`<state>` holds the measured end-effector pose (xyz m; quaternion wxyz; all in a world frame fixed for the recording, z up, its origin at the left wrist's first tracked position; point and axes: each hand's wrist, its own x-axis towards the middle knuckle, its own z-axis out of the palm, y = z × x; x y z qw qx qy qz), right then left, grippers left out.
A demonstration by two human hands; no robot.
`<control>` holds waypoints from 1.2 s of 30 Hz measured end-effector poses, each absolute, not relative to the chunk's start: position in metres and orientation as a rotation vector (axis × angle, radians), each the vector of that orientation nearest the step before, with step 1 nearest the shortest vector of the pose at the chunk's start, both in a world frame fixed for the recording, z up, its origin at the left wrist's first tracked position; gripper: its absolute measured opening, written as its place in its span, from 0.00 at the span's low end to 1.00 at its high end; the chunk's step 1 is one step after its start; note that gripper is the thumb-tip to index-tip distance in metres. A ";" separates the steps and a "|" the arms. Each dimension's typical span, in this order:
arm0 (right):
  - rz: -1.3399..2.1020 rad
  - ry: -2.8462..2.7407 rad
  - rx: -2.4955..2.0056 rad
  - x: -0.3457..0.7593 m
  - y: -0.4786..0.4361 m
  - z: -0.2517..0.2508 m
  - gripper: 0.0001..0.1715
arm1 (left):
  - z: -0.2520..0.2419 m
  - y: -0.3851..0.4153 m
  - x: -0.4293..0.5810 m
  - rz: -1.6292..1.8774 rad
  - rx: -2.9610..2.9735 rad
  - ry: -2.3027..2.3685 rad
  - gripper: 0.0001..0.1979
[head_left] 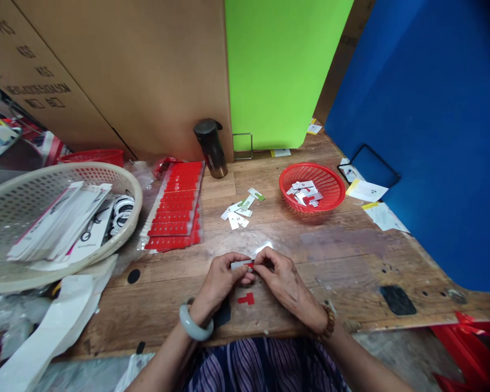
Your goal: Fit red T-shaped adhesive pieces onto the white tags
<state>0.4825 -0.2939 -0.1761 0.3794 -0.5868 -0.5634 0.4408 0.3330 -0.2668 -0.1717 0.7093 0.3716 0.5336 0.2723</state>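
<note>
Close to the table's front edge, my left hand (232, 270) pinches a small white card (240, 264) between thumb and fingers. Fingertips of my right hand (278, 272) are closed on a small red tab (250, 265) at the card's right end, and the two hands nearly touch. Just below them a loose red T-shaped piece (246, 299) lies flat on the wood. Beyond the hands is a loose pile of small white cards (236, 215), a couple with green tabs. My fingers partly cover the red tab and the card.
A red basket (338, 191) with white cards stands at the right rear. Sheets of red tabs (175, 204) lie left, beside a large cream basket (126, 228) of cards and black-and-white rings. A dark tumbler (212, 149) stands at the back. Green (281, 71) and blue (424, 136) panels rise behind.
</note>
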 end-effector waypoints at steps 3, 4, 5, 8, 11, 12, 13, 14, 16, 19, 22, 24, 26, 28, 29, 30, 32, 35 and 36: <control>1.163 -1.347 -1.535 0.480 -0.296 -0.174 0.04 | -0.171 -0.268 0.336 0.641 0.961 1.278 0.10; 1.169 -1.326 -1.543 0.479 -0.297 -0.172 0.04 | -0.170 -0.268 0.337 0.648 1.000 1.295 0.10; 1.162 -1.312 -1.547 0.478 -0.298 -0.171 0.04 | -0.170 -0.268 0.337 0.655 1.026 1.301 0.09; 1.096 -1.314 -1.542 0.478 -0.299 -0.169 0.04 | -0.169 -0.268 0.336 0.653 1.015 1.287 0.10; 1.120 -1.302 -1.537 0.479 -0.298 -0.170 0.04 | -0.168 -0.267 0.334 0.629 0.938 1.250 0.12; 1.148 -1.293 -1.537 0.480 -0.298 -0.171 0.03 | -0.168 -0.267 0.333 0.622 0.915 1.227 0.13; 1.170 -1.287 -1.538 0.481 -0.298 -0.171 0.03 | -0.168 -0.266 0.332 0.616 0.892 1.202 0.14; 1.182 -1.287 -1.540 0.481 -0.297 -0.172 0.03 | -0.169 -0.266 0.331 0.608 0.867 1.179 0.15; 1.188 -1.293 -1.553 0.481 -0.296 -0.172 0.03 | -0.170 -0.265 0.329 0.591 0.809 1.145 0.16; 1.162 -1.309 -1.582 0.480 -0.295 -0.172 0.04 | -0.173 -0.265 0.327 0.590 0.728 1.132 0.19; 1.090 -1.354 -1.604 0.478 -0.295 -0.172 0.04 | -0.173 -0.266 0.328 0.600 0.703 1.138 0.21; 1.035 -1.395 -1.614 0.477 -0.295 -0.174 0.05 | -0.172 -0.267 0.329 0.602 0.712 1.136 0.21; 0.994 -1.435 -1.614 0.478 -0.296 -0.176 0.05 | -0.170 -0.268 0.330 0.605 0.733 1.138 0.20; 0.967 -1.464 -1.611 0.478 -0.297 -0.178 0.05 | -0.169 -0.269 0.330 0.610 0.757 1.145 0.19; 0.956 -1.477 -1.608 0.479 -0.297 -0.180 0.06 | -0.168 -0.269 0.331 0.610 0.767 1.147 0.19; 0.948 -1.489 -1.605 0.479 -0.298 -0.181 0.06 | -0.168 -0.270 0.331 0.608 0.774 1.150 0.19; 0.938 -1.504 -1.594 0.479 -0.298 -0.182 0.06 | -0.167 -0.270 0.331 0.602 0.781 1.160 0.19; 0.937 -1.504 -1.578 0.480 -0.301 -0.183 0.06 | -0.165 -0.270 0.332 0.585 0.784 1.179 0.20; 0.937 -1.499 -1.576 0.480 -0.301 -0.183 0.06 | -0.165 -0.269 0.333 0.577 0.783 1.179 0.20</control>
